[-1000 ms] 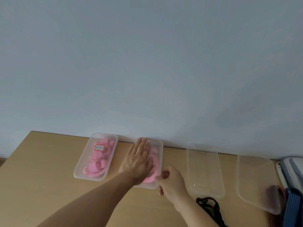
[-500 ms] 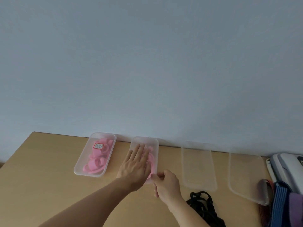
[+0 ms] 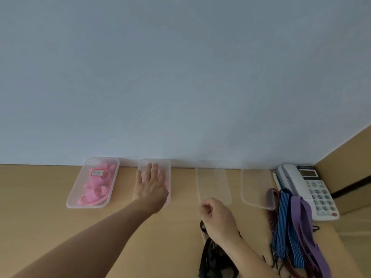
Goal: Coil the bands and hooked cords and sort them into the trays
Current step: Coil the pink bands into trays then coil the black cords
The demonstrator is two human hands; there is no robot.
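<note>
Likely springy, the pink bands (image 3: 167, 188) want pressing from above: left hand (image 3: 151, 188) flat on them; right hand (image 3: 218, 217) curled, hold unclear.

Red-framed label (image 3: 97, 172) on pink bands: print illegible; phone (image 3: 307, 189) keys unreadable.

Counter (image 3: 40, 197) against wall (image 3: 180, 77). Four trays in a row along the wall, left to right:
- first tray (image 3: 88, 206), coiled bands (image 3: 96, 189) in it
- second tray (image 3: 169, 177), left hand (image 3: 150, 189) flat in it
- third tray (image 3: 212, 183)
- fourth tray (image 3: 255, 187)

Telephone (image 3: 313, 187) right of fourth tray. Strap bundle (image 3: 291, 227) before the telephone, its far end touching the fourth tray. Cord tangle (image 3: 212, 259) before third tray, right hand (image 3: 218, 217) over it.
</note>
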